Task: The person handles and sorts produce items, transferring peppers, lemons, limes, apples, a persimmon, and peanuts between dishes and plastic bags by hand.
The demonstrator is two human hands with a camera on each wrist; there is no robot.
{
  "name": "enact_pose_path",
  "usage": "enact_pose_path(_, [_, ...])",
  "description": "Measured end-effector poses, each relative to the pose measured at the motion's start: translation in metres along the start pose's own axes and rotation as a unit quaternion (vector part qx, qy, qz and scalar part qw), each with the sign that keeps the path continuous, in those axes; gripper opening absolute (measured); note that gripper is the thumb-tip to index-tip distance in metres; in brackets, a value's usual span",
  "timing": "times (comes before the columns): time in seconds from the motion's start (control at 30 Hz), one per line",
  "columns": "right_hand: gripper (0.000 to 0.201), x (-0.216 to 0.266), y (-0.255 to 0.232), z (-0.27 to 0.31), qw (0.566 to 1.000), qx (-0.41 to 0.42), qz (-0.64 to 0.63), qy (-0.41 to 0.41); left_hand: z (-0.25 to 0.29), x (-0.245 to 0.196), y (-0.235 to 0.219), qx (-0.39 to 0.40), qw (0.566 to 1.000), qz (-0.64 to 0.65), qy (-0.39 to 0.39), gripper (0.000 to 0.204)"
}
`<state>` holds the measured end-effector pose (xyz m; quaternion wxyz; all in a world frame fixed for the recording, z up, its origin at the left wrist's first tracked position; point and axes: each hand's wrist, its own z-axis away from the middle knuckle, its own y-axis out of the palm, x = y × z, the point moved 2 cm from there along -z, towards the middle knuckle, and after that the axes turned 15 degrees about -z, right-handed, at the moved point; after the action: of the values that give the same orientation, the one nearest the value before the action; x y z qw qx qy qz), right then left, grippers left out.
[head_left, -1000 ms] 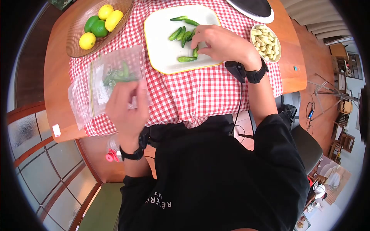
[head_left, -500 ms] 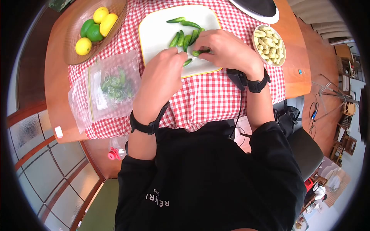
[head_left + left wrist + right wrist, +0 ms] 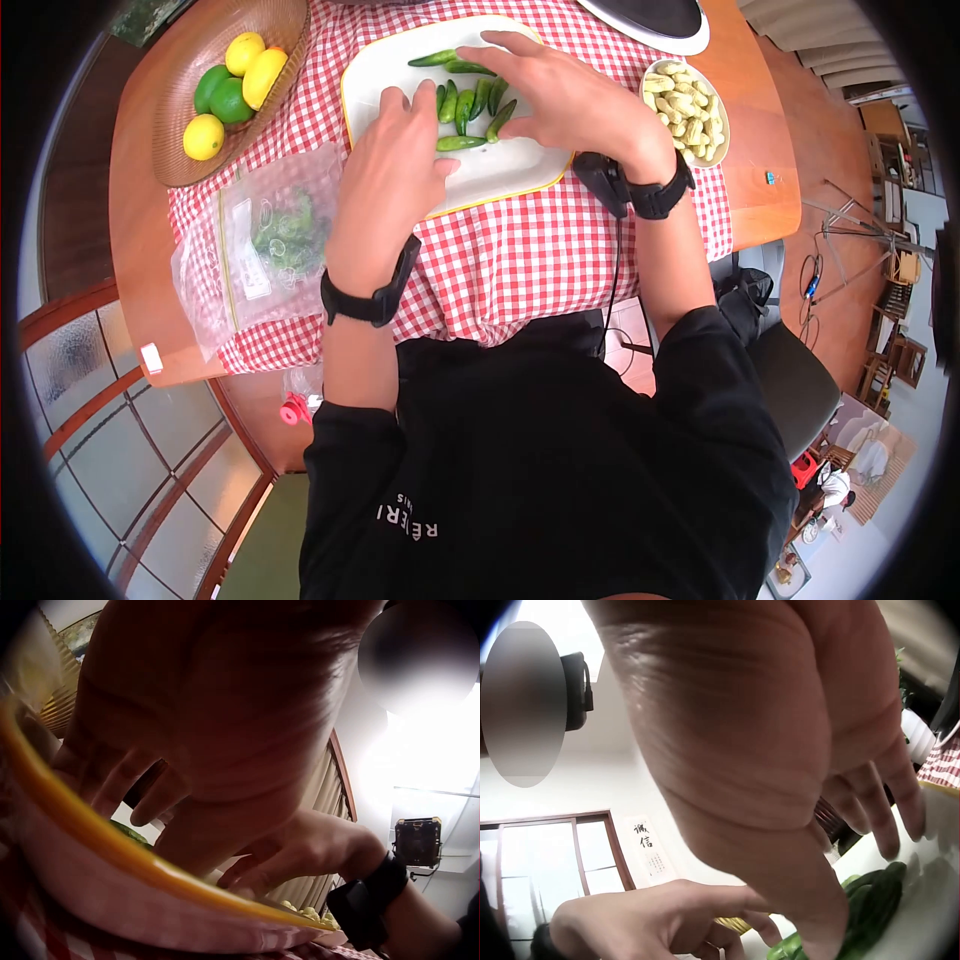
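Note:
Several green chili peppers (image 3: 465, 105) lie close together on a white tray with a yellow rim (image 3: 545, 185). Over the tray's left part is my left hand (image 3: 385, 190), fingers extended beside the left ends of the peppers and the thumb held out. From the right reaches my right hand (image 3: 575, 105), its fingers spread above the group and its thumb close to the rightmost pepper. In the right wrist view, dark green peppers (image 3: 881, 900) show below that hand's fingers and thumb. Neither hand grips a pepper.
Left of the tray lies a clear zip bag (image 3: 235, 300) with green contents. A brown basket (image 3: 170, 150) of lemons and limes stands at the back left. To the right is a bowl of unshelled peanuts (image 3: 690, 110), near a black and white round object (image 3: 655, 20).
My left hand went from above the zip bag to the tray. Both hands touched peppers half a second ago; now their fingers are spread, and the lower peppers sit closer to the group.

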<state>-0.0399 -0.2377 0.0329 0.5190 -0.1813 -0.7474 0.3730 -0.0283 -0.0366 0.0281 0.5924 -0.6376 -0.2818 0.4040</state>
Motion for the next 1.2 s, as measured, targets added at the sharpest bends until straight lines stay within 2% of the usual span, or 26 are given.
enact_pose_path(0.03, [0.073,0.001,-0.001,-0.002,1.0,0.001,0.001,0.0,-0.005,0.003,0.001,-0.001,1.0,0.002,0.0,0.057])
enact_pose_path(0.1, [0.086,-0.001,0.002,-0.011,0.995,0.065,0.04,0.061,-0.013,0.008,0.003,0.032,0.999,-0.022,0.033,0.055])
enact_pose_path(0.23, [0.088,-0.006,0.012,-0.026,0.994,0.081,0.042,0.063,-0.012,0.013,-0.002,0.04,0.997,-0.014,0.058,0.051])
enact_pose_path(0.3, [0.088,-0.003,0.01,-0.029,0.992,0.104,0.026,0.072,-0.007,0.015,0.001,0.014,0.996,0.02,0.084,0.048])
enact_pose_path(0.43, [0.091,-0.008,0.01,-0.033,0.992,0.112,-0.011,0.049,-0.002,0.02,0.004,0.009,0.995,0.046,0.087,0.044])
enact_pose_path(0.5, [0.097,-0.005,0.01,-0.034,0.998,0.02,0.056,-0.026,0.0,0.02,0.002,-0.027,0.992,0.081,0.088,0.037])
enact_pose_path(0.53, [0.097,-0.005,0.012,-0.034,0.998,0.023,0.056,-0.027,0.003,0.02,0.0,-0.026,0.993,0.082,0.085,0.037])
enact_pose_path(0.6, [0.096,-0.004,0.015,-0.036,0.998,0.018,0.054,-0.027,0.006,0.018,-0.009,-0.081,0.985,0.116,0.095,0.029])
enact_pose_path(0.63, [0.097,-0.003,0.017,-0.036,0.999,0.033,0.037,-0.006,0.004,0.017,-0.008,-0.081,0.986,0.115,0.094,0.029])
enact_pose_path(0.7, [0.095,-0.001,0.014,-0.038,0.998,0.047,0.035,-0.001,0.002,0.013,-0.011,-0.207,0.962,0.16,0.083,0.025])
enact_pose_path(0.73, [0.094,0.001,0.014,-0.037,0.998,0.059,0.033,0.004,0.001,0.012,-0.011,-0.206,0.962,0.16,0.082,0.025])
enact_pose_path(0.83, [0.084,-0.008,0.013,-0.039,0.998,0.061,0.005,0.003,-0.001,0.016,-0.019,-0.315,0.905,0.279,0.058,0.023])
enact_pose_path(0.87, [0.081,-0.009,0.014,-0.038,0.998,0.068,-0.011,-0.007,-0.003,0.018,-0.018,-0.315,0.905,0.278,0.058,0.023])
enact_pose_path(0.93, [0.077,-0.012,0.016,-0.035,0.998,0.063,0.009,-0.015,-0.005,0.027,-0.016,-0.317,0.807,0.498,0.008,0.01])
enact_pose_path(1.03, [0.076,-0.014,0.023,-0.036,0.997,0.04,0.018,-0.06,-0.002,0.032,-0.027,-0.295,0.798,0.525,-0.003,0.01])
enact_pose_path(1.07, [0.071,-0.01,0.023,-0.038,0.998,0.051,-0.033,-0.029,-0.002,0.037,-0.025,-0.29,0.792,0.536,-0.009,0.012])
enact_pose_path(1.1, [0.061,-0.004,0.017,-0.039,0.996,0.073,-0.031,-0.031,-0.005,0.053,-0.014,-0.256,0.813,0.521,-0.047,0.028])
enact_pose_path(1.13, [0.051,0.004,0.01,-0.039,0.995,0.095,-0.027,-0.033,0.002,0.053,-0.019,-0.251,0.821,0.511,-0.055,0.028])
enact_pose_path(1.17, [0.065,0.01,0.007,-0.04,0.988,0.15,-0.035,0.026,0.005,0.045,-0.029,-0.226,0.814,0.535,-0.032,0.019])
enact_pose_path(1.2, [0.06,0.01,0.007,-0.038,0.988,0.145,-0.031,0.032,0.006,0.038,-0.035,-0.204,0.804,0.559,-0.008,0.01])
